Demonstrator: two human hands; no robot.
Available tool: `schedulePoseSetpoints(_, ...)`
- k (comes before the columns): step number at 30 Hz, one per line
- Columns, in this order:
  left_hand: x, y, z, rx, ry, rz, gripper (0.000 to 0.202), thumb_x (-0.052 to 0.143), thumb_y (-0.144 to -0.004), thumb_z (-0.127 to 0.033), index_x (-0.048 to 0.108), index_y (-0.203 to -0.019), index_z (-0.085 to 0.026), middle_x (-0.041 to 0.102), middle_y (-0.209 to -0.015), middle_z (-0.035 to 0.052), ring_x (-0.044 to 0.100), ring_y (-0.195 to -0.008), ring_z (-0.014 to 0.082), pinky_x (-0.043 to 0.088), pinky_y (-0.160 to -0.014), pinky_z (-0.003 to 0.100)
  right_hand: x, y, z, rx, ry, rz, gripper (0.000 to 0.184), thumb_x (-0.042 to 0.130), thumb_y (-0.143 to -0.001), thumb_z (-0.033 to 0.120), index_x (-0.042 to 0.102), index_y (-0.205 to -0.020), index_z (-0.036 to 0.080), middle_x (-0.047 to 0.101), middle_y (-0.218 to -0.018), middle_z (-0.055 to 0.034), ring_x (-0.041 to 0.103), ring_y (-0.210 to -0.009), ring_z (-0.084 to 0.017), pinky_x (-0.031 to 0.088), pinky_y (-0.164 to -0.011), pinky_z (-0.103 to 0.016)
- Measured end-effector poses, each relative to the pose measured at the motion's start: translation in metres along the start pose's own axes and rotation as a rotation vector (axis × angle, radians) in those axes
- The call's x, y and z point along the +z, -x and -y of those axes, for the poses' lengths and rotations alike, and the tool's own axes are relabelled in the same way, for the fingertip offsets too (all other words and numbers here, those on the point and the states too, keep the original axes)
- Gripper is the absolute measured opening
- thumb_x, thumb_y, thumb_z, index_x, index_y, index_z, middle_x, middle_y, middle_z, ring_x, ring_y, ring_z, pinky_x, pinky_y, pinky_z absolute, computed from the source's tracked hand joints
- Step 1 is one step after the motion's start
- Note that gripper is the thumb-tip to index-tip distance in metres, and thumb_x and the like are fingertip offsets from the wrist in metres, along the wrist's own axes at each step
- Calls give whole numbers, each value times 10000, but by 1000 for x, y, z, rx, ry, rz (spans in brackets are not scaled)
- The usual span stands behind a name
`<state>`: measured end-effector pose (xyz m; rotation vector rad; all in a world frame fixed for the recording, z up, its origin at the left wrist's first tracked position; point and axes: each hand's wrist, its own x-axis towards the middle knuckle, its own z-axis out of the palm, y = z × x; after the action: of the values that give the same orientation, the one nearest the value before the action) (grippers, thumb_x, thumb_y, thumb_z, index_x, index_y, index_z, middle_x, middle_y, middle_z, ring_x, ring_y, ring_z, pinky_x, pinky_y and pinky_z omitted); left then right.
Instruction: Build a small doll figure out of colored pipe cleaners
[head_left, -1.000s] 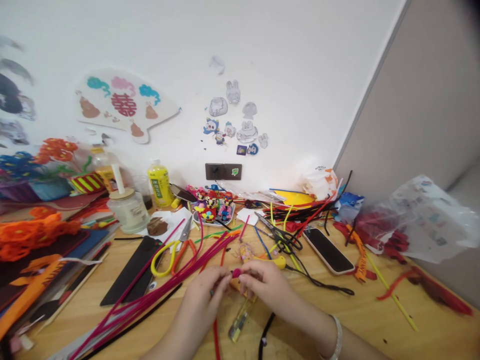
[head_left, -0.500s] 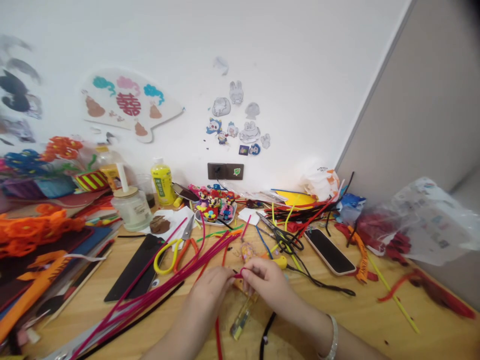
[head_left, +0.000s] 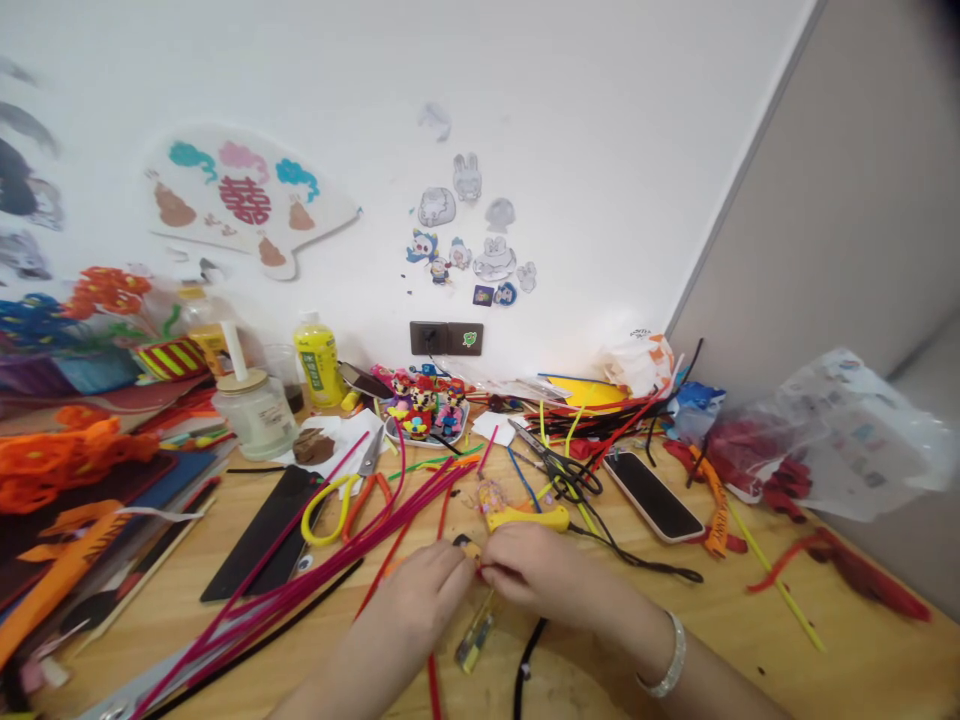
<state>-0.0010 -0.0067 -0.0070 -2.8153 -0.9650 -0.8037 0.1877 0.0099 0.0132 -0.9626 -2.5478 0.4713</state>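
Although only a thin sliver of it showed, the bit of red pipe cleaner [head_left: 481, 568] sat between the fingertips of both hands. What had just changed was the grip: the magenta tuft that had stood clear above the fingers a second earlier was now almost out of sight, and the hands had closed in around it. The left hand [head_left: 416, 600] and the right hand [head_left: 536, 572] were both curled inward, their fingers nearly shut and meeting at the bit. They seemed to pinch it from 2 sides, though the exact hold was hidden.

Just behind the bit lay a yellow-handled tool [head_left: 525, 518], and just in front of it lay a clear-handled tool [head_left: 472, 635]. To the left of the bit, a bundle of magenta pipe cleaners [head_left: 292, 600] fanned across the wooden table [head_left: 862, 640]. Black-handled scissors [head_left: 564, 478] sat behind it and to the right, with a phone [head_left: 652, 497] farther right. Yellow-handled scissors [head_left: 328, 512] lay well to its left. Straight behind it, near the wall, stood a plate of small clay figures [head_left: 424, 418].
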Motion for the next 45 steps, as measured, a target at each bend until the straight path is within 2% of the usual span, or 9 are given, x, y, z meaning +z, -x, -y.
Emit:
schedulePoseSetpoints(3,-3,-1,1,-147,61,8,156,427,-848,-104,572,-829,-157,638,-773,52,600,-716,164,497,-643,251,-3,1,-2,102,-170,-73,135,489,-856,202,605,-797,169,593,-722,-4,522,-665,-123,390,-604,-211)
schedulePoseSetpoints(6,-2,1,4,-198,85,19,140,446,-835,-93,567,-835,-163,631,-793,44,596,-732,163,484,-658,253,-1,-1,-3,147,-281,-107,145,479,-865,221,599,-798,174,571,-710,10,516,-656,-115,384,-590,-202)
schedulePoseSetpoints(21,-13,-7,-3,-173,179,64,168,422,-863,-145,574,-797,-172,614,-782,33,578,-740,156,466,-666,232,-6,-2,2,63,-208,8,190,455,-828,120,505,-653,173,465,-617,43,439,-589,-97,331,-544,-194)
schedulePoseSetpoints(29,1,-2,-2,-41,253,94,201,398,-877,-148,595,-849,-177,634,-794,43,580,-742,145,469,-680,220,-5,0,-4,-121,-79,125,179,483,-792,93,519,-635,171,481,-619,38,417,-583,-102,341,-547,-205)
schedulePoseSetpoints(31,2,-3,-1,-89,278,45,207,399,-874,-169,599,-822,-183,639,-763,42,585,-715,146,475,-662,224,-9,1,-4,-84,-121,103,177,473,-824,135,541,-665,171,496,-630,32,429,-594,-106,350,-554,-209)
schedulePoseSetpoints(33,-1,-6,-1,-225,326,-27,205,409,-867,-196,593,-777,-190,635,-712,29,588,-670,144,482,-629,224,-12,2,-4,2,-237,53,176,447,-864,192,571,-740,174,521,-675,22,465,-634,-112,369,-584,-212)
schedulePoseSetpoints(37,-6,-9,-2,-466,435,-123,188,455,-836,-232,588,-711,-190,625,-636,11,591,-613,150,485,-570,227,-5,1,-3,143,-611,-90,124,505,-844,270,579,-893,184,551,-768,8,515,-702,-122,408,-642,-227)
schedulePoseSetpoints(41,-6,-9,-3,-502,518,-158,180,488,-810,-251,611,-699,-182,644,-644,18,604,-621,158,489,-576,236,13,-4,1,174,-847,-236,130,587,-781,287,566,-835,171,547,-740,11,522,-688,-122,417,-630,-229)
schedulePoseSetpoints(45,-6,-11,-5,-458,490,-134,179,487,-799,-232,624,-694,-183,652,-641,20,604,-611,156,487,-589,242,20,-6,6,172,-677,-308,56,566,-788,229,572,-790,173,562,-709,16,524,-664,-120,412,-606,-227)
